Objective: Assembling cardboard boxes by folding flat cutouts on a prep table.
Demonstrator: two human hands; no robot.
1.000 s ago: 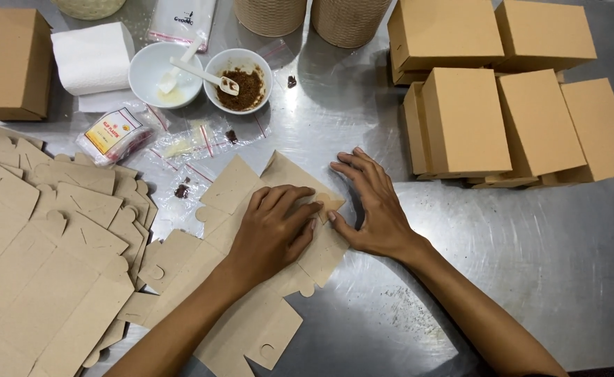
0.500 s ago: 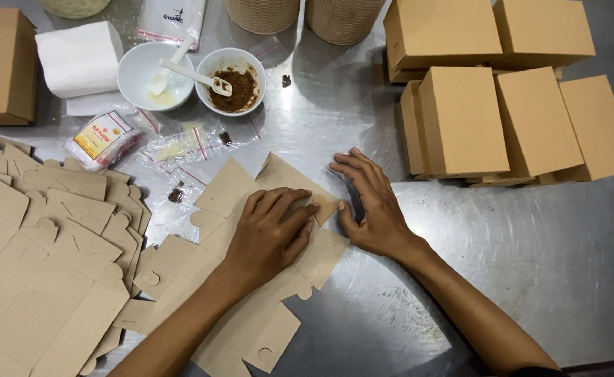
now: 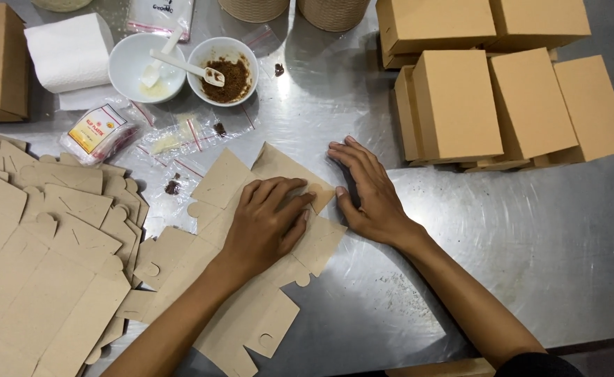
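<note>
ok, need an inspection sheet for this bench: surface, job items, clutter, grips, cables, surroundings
surface: scuffed steel table, brown crumbs near the bowls.
job's things: flat cardboard cutout under both hands; stack of cutouts to its left; folded boxes at the right.
clutter: two white bowls with spoons, small plastic bags, paper towel.
grips: left hand pressed flat on the cutout; right hand flat at its edge.
cables: nothing seen.
surroundings: woven containers at the far edge.

Folded cardboard boxes point(image 3: 502, 98), white bowl point(image 3: 146, 66), bowl of brown powder point(image 3: 227, 70) (spoon inside), paper towels point(image 3: 69, 52)
</note>
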